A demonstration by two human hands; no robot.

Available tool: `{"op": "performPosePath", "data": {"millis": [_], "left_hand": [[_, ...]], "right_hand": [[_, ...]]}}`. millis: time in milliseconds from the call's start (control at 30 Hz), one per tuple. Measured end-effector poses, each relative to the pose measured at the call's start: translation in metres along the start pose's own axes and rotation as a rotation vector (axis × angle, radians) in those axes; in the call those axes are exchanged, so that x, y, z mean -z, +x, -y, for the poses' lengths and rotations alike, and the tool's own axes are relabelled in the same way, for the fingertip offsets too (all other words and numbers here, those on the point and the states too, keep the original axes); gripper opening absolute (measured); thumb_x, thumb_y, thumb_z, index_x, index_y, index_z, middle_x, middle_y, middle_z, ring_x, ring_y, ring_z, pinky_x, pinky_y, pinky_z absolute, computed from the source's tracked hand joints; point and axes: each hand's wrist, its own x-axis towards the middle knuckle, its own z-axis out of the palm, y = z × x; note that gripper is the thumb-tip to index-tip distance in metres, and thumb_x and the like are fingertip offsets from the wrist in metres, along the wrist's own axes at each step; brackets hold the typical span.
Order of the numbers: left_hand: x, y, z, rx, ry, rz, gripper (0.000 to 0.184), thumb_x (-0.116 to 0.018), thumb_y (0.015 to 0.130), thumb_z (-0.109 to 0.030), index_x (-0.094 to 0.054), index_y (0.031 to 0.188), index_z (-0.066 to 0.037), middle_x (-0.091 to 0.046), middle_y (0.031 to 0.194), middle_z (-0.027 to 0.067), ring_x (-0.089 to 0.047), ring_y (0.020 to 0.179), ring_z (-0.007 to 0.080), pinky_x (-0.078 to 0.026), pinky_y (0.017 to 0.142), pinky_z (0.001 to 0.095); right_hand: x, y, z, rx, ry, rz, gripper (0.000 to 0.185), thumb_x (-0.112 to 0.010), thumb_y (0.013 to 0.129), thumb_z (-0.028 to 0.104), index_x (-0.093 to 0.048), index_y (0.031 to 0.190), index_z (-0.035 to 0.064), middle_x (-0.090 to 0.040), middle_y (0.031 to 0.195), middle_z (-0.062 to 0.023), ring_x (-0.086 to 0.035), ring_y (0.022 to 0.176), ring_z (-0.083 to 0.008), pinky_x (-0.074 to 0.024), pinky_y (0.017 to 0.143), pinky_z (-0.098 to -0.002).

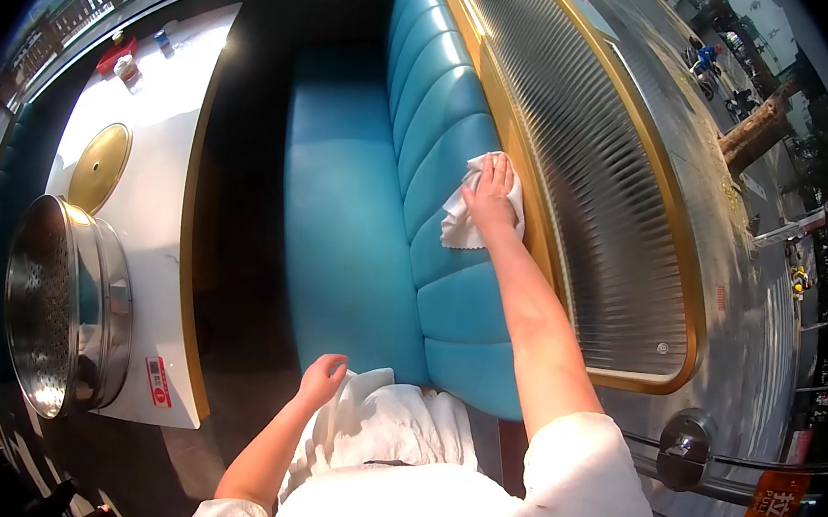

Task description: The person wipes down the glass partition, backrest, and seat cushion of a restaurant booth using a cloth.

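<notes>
A white cloth [456, 225] lies against the upper part of the teal padded backrest [443, 94], beside its wooden top edge. My right hand [493, 198] presses on the cloth with its fingers stretched out over it. Below the backrest runs the teal bench seat [340, 203]. My left hand [324, 379] hangs near the front end of the seat, close to my white clothing, its fingers loosely curled. What it holds, if anything, cannot be made out.
On the left, a white table [155, 236] carries a large metal steamer [99, 310], a round gold plate [101, 170], a red tray [115, 55] and small containers. A ribbed glass partition [589, 175] stands behind the backrest. A metal door handle [686, 448] is at the lower right.
</notes>
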Motion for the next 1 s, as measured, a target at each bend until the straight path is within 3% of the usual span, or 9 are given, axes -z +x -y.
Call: {"op": "performPosePath", "data": {"millis": [167, 367, 467, 633, 667, 767, 833, 900, 1000], "left_hand": [[-0.004, -0.013, 0.001, 0.215, -0.096, 0.081, 0.029, -0.054, 0.086, -0.023, -0.062, 0.107, -0.005, -0.064, 0.103, 0.0132, -0.062, 0.094, 0.0263, -0.048, 0.082, 0.0337], [-0.027, 0.051, -0.037, -0.065, -0.080, 0.264, 0.029, -0.053, 0.087, -0.023, -0.062, 0.107, -0.005, -0.065, 0.100, 0.0134, -0.063, 0.090, 0.0277, -0.048, 0.079, 0.0342], [-0.032, 0.067, -0.061, -0.166, -0.029, 0.322, 0.029, -0.053, 0.087, -0.024, -0.062, 0.107, -0.006, -0.065, 0.099, 0.0139, -0.063, 0.090, 0.0277, -0.048, 0.078, 0.0344], [-0.035, 0.069, -0.073, -0.196, 0.052, 0.372, 0.029, -0.054, 0.087, -0.024, -0.061, 0.107, -0.004, -0.065, 0.100, 0.0148, -0.063, 0.091, 0.0282, -0.048, 0.079, 0.0350], [-0.036, 0.077, -0.082, -0.238, 0.082, 0.398, 0.030, -0.054, 0.087, -0.024, -0.061, 0.107, -0.004, -0.065, 0.100, 0.0150, -0.063, 0.091, 0.0288, -0.048, 0.080, 0.0352], [-0.040, 0.072, -0.087, -0.297, 0.125, 0.429, 0.032, -0.054, 0.086, -0.026, -0.060, 0.107, -0.003, -0.065, 0.101, 0.0154, -0.062, 0.092, 0.0302, -0.048, 0.080, 0.0357], [-0.044, 0.061, -0.079, -0.209, 0.186, 0.515, 0.032, -0.054, 0.086, -0.027, -0.061, 0.107, -0.004, -0.065, 0.099, 0.0144, -0.063, 0.091, 0.0301, -0.048, 0.078, 0.0359], [-0.052, 0.059, -0.070, -0.242, 0.216, 0.565, 0.030, -0.053, 0.086, -0.028, -0.061, 0.106, -0.006, -0.066, 0.098, 0.0126, -0.063, 0.090, 0.0298, -0.049, 0.078, 0.0361], [-0.050, 0.048, -0.088, -0.227, 0.197, 0.620, 0.031, -0.052, 0.087, -0.029, -0.062, 0.107, -0.007, -0.065, 0.102, 0.0111, -0.062, 0.094, 0.0280, -0.047, 0.081, 0.0351]], "right_hand": [[0.000, -0.049, -0.006, 0.075, -0.414, -0.173, 0.071, -0.055, 0.083, 0.023, -0.021, 0.140, -0.0015, -0.025, 0.141, -0.0242, -0.023, 0.132, -0.0381, -0.0203, 0.111, -0.0426], [0.084, -0.310, -0.013, -0.090, -0.142, -0.163, 0.055, -0.055, 0.077, 0.009, -0.041, 0.129, -0.0013, -0.036, 0.138, -0.0222, -0.035, 0.127, -0.0383, -0.0310, 0.106, -0.0423], [0.101, -0.361, -0.017, -0.175, -0.074, -0.220, 0.047, -0.054, 0.079, 0.004, -0.047, 0.125, 0.0000, -0.045, 0.131, -0.0199, -0.044, 0.121, -0.0354, -0.0370, 0.101, -0.0412], [0.126, -0.381, -0.008, -0.368, 0.267, -0.370, 0.045, -0.048, 0.079, -0.006, -0.049, 0.123, -0.0014, -0.051, 0.124, -0.0193, -0.050, 0.115, -0.0359, -0.0391, 0.098, -0.0402], [0.142, -0.370, -0.005, -0.478, 0.365, -0.639, 0.043, -0.043, 0.081, -0.006, -0.048, 0.124, -0.0023, -0.052, 0.123, -0.0189, -0.051, 0.114, -0.0338, -0.0393, 0.098, -0.0392], [0.177, -0.341, -0.014, -0.611, 0.303, -0.847, 0.041, -0.037, 0.085, -0.003, -0.047, 0.125, -0.0035, -0.053, 0.123, -0.0191, -0.050, 0.115, -0.0324, -0.0384, 0.098, -0.0400], [0.170, -0.345, -0.021, -0.611, 0.324, -0.839, 0.040, -0.043, 0.086, 0.002, -0.046, 0.125, -0.0037, -0.050, 0.125, -0.0198, -0.047, 0.117, -0.0346, -0.0365, 0.099, -0.0419], [0.143, -0.346, -0.031, -0.535, -0.026, -0.480, 0.040, -0.048, 0.086, 0.007, -0.046, 0.125, -0.0024, -0.046, 0.129, -0.0190, -0.044, 0.119, -0.0358, -0.0348, 0.100, -0.0437], [0.131, -0.365, -0.031, -0.531, -0.061, -0.486, 0.035, -0.051, 0.083, 0.009, -0.050, 0.116, -0.0009, -0.047, 0.127, -0.0161, -0.045, 0.117, -0.0355, -0.0351, 0.098, -0.0444]]}}
